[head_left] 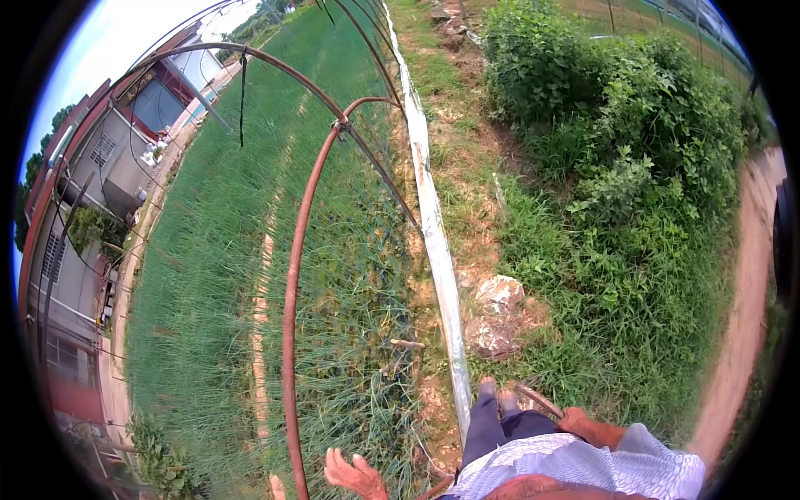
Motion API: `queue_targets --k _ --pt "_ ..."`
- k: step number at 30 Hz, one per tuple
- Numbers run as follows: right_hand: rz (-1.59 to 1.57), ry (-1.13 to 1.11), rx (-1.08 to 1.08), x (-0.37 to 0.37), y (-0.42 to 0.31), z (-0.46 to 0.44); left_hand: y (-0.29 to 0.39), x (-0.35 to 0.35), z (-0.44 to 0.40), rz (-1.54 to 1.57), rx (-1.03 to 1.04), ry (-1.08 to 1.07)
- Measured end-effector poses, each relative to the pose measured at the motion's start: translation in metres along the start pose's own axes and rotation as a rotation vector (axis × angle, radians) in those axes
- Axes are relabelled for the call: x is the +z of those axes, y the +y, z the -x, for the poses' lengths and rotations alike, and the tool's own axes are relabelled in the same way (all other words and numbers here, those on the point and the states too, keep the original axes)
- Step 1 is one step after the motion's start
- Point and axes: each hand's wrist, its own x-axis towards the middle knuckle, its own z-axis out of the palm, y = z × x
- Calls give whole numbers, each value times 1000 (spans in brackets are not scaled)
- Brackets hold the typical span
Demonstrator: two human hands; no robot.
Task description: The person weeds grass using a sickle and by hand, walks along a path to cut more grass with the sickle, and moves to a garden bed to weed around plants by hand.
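Note:
At the bottom of the head view my left hand (354, 477) is raised with fingers apart and nothing in it. It is just right of the foot of a rusty hoop pipe (289, 350), apart from it as far as I can see. My right hand (573, 419), beside my right hip, is closed round a wooden stick (540, 400). The stick's far end points toward my feet, and whether it carries a tool head cannot be made out. Green onion-like plants (350, 392) grow in rows in front of my left hand.
A long white plastic strip (435, 242) runs forward beside my feet. Pale rocks (498, 312) lie ahead to the right, by dense bushes (617, 133). More hoop pipes (377, 162) arch over the bed. Buildings (100, 158) are at left, a dirt path (744, 275) at right.

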Motion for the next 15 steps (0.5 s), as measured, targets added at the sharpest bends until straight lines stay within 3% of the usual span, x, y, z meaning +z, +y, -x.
queue_targets --k 1,2,3,4,7,10,12,14,15 --pt "31 -30 -49 -8 -5 4 20 26 10 376 12 -122" --pt "-163 -10 74 -12 -11 5 55 37 15 445 127 -175" --pt "-155 -10 61 -18 -17 4 85 32 13 623 206 -426" --pt "-157 35 58 -21 -22 5 91 81 46 729 357 -654" --pt "-167 119 43 -27 -27 8 122 117 84 699 346 -1284" --pt "-230 243 -12 -36 -21 19 120 152 93 583 202 -1480" --pt "-358 196 34 -50 -23 37 124 144 75 446 166 -1581" --pt "-479 168 15 -20 12 29 128 136 61 538 99 -1588" --pt "-443 177 19 -51 -9 58 126 143 66 542 84 -1581"
